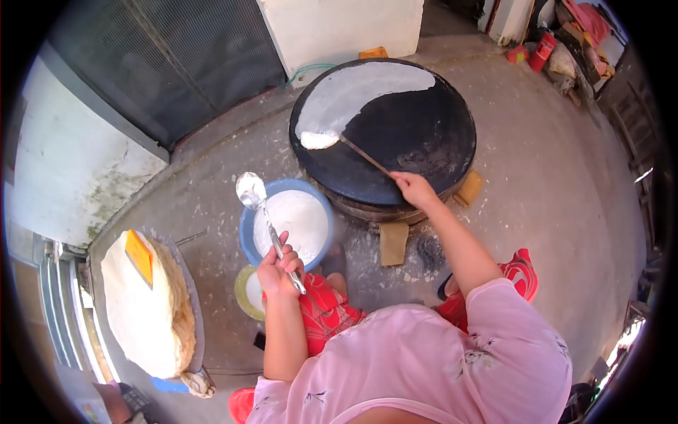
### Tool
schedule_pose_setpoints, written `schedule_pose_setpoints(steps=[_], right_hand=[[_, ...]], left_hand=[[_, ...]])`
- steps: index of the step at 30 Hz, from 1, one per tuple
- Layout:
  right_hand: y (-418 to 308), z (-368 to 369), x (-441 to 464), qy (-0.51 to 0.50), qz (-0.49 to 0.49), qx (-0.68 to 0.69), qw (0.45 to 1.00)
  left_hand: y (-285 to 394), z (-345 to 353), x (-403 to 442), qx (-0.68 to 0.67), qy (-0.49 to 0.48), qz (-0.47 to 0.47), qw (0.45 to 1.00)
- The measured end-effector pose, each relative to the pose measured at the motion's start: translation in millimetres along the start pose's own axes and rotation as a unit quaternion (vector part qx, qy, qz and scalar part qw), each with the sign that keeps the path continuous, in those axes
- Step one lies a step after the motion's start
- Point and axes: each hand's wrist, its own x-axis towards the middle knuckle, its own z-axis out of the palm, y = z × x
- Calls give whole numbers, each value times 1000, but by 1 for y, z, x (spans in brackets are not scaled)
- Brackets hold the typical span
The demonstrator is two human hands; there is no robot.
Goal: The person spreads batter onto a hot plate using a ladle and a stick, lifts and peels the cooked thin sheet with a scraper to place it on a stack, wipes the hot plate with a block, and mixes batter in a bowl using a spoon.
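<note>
My left hand (282, 267) is closed around the handle of a metal ladle (251, 191), whose bowl is smeared with white batter. Below the ladle is a blue basin (248, 233) of white batter (300, 220). In my right hand (413, 189) is a thin wooden stick (366, 155), its far end on the round black griddle (417, 131). A thin layer of batter (346, 92) curves over the griddle's left and back part, with a thicker white lump (320, 140) at the stick's far end.
At the left stands a tall stack of thin pale sheets (145, 311) with an orange-yellow object (139, 258) on top. A green bowl (247, 291) sits beside the basin. A yellow block (469, 189) touches the griddle's base. Red containers (542, 51) stand at the back right.
</note>
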Motion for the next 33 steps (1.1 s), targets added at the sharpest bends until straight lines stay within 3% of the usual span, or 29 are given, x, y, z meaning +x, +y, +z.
schedule_pose_setpoints(steps=[3, 5, 9, 11, 14, 16, 18, 20, 24, 27, 29, 33], right_hand=[[-25, -10, -44, -27, -6, -7, 1000], [-41, -26, -79, -89, 85, -59, 991], [-35, -22, -125, -69, 38, -170, 982], [-31, 0, -125, 4, 17, -208, 978], [-60, 45, -100, 32, 2, -195, 980], [-99, 72, -78, 3, -46, -191, 981], [-102, 123, -40, 12, -135, -272, 953], [-125, 156, -13, -51, -78, -312, 945], [-128, 183, 3, -39, -28, -244, 968], [-102, 161, -38, -11, -22, -242, 970], [-124, 122, -90, -57, 25, -174, 983], [-130, 144, -93, -51, 11, -160, 986]], left_hand=[[0, -2, 0, -5, -11, -8, 1000], [1, -1, -3, 1, -2, -9, 1000], [8, -8, -2, 3, -18, -17, 1000], [10, -8, -5, 5, -22, -19, 1000], [14, -11, -7, 14, -28, -22, 999], [15, -12, -10, 16, -34, -22, 999], [18, -17, -8, 18, -48, -31, 998], [14, -11, -11, 28, -32, -15, 999], [12, -7, -13, 29, -15, -2, 999], [15, -8, -14, 22, -25, -10, 999], [16, -8, -14, 25, -29, -15, 999], [13, -8, -16, 52, -26, 8, 998]])
